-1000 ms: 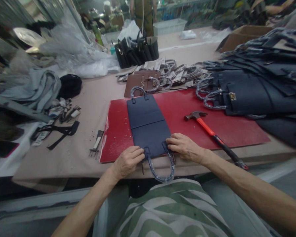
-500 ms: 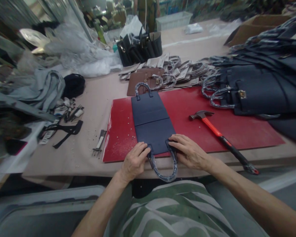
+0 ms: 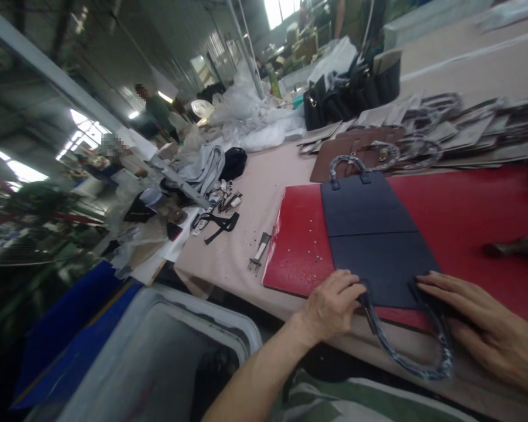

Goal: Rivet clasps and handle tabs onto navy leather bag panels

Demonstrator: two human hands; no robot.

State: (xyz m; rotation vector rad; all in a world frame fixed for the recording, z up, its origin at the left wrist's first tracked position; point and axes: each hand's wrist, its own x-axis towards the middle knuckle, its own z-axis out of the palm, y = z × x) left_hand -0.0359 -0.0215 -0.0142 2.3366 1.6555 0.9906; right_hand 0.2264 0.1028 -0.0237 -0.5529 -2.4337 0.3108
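A navy bag panel (image 3: 374,217) lies flat, folded or seamed across its middle, with plastic-wrapped handles at its far and near ends. The near handle (image 3: 400,354) loops over the table's front edge toward me. My left hand (image 3: 334,305) pinches the panel's near left corner by the handle base, fingers bent. At the other base of that handle, my right hand (image 3: 488,322) grips the near right corner, its fingers laid on top and its thumb partly hidden. A hammer (image 3: 519,249) lies right of the panel, cut off by the picture's edge.
Under the panel is a red board (image 3: 294,252) with small bits scattered on it. A brown bag piece (image 3: 334,155) and stacked handled pieces lie behind. Punch-like tools (image 3: 259,252) and black straps (image 3: 222,225) are left. A grey bin (image 3: 242,322) stands below the table.
My view has swung left, so the scene sits farther right and the bin and a distant person show. Both hands stay at the same corners of the bag panel.
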